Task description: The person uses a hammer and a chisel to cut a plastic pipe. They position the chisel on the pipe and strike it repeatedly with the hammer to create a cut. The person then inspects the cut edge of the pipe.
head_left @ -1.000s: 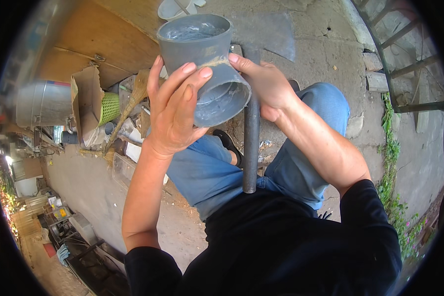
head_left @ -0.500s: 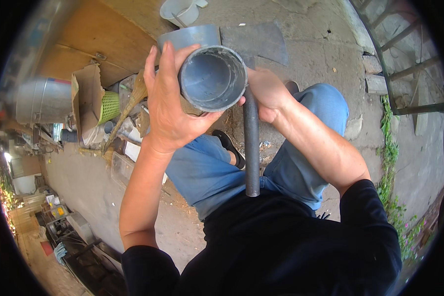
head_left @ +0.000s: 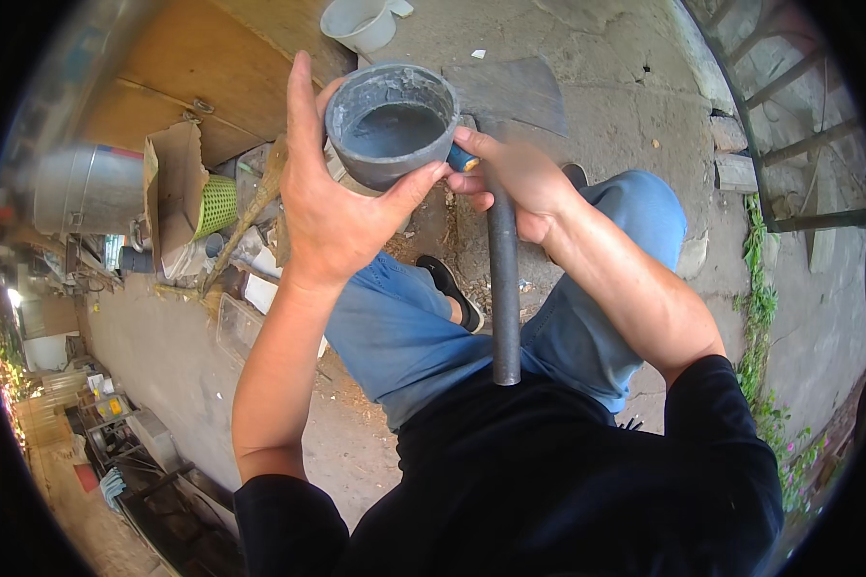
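My left hand is closed around a grey round cup, thumb along its lower right side and fingers up its left. The cup's mouth tips toward me; its inner wall is rough and crusted, its bottom dark. My right hand, slightly blurred, is closed on a blue-and-orange handle at the cup's right side. The rest of that item is hidden. A dark grey pipe runs from behind my right hand down toward my lap. Above the hand is a flat dark sheet; the hand hides whether the two join.
A white tub stands beyond the cup. To the left are a wooden panel, a torn cardboard box, a green basket and a broom. A metal frame and green plants line the right.
My left hand has tilted the cup, so more of its outer side shows. The blue-and-orange handle has come into sight in my right hand. A grey cylindrical shape behind the cup no longer shows.
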`<state>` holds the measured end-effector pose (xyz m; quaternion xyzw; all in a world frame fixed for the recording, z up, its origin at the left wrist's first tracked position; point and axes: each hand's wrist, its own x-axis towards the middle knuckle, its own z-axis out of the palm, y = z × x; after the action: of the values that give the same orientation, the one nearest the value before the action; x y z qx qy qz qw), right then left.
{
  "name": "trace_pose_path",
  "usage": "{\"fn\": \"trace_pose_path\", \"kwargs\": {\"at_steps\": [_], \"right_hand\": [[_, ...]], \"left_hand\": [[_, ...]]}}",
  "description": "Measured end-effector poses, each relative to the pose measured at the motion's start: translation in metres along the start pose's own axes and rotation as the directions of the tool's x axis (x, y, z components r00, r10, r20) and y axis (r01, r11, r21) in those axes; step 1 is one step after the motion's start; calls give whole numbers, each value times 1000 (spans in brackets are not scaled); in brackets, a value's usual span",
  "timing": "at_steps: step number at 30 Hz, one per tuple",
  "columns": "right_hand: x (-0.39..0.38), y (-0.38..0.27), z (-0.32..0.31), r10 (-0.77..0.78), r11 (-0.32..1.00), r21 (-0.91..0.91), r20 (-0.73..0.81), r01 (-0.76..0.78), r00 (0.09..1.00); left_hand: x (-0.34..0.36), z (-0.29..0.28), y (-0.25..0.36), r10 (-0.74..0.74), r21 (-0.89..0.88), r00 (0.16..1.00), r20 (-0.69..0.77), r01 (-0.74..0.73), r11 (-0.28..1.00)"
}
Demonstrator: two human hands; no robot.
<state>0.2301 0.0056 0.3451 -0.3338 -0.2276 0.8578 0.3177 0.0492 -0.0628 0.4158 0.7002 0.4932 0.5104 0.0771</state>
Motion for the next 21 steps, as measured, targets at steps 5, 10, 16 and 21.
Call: {"fn": "trace_pose_path", "kwargs": {"at_steps": [5,10,16,21], "right_hand": [[4,1,-7,16,1000,21,4,-16,1000],[2,0,-12,7,1000,26,5,-7,1000],[0,-1,-8,17,999,32,-9,-17,1000],[-2,-3,-4,51,999,15,-22,-50,998]], "left_hand": [[1,-5,6,-172,-79,985,8,172,982],[0,-6,-1,-198,-146,980,-31,192,970],[-2,-8,-4,-238,-175,971,-35,228,958],[-5,-10,-5,-259,-173,965,-31,250,953]]}}
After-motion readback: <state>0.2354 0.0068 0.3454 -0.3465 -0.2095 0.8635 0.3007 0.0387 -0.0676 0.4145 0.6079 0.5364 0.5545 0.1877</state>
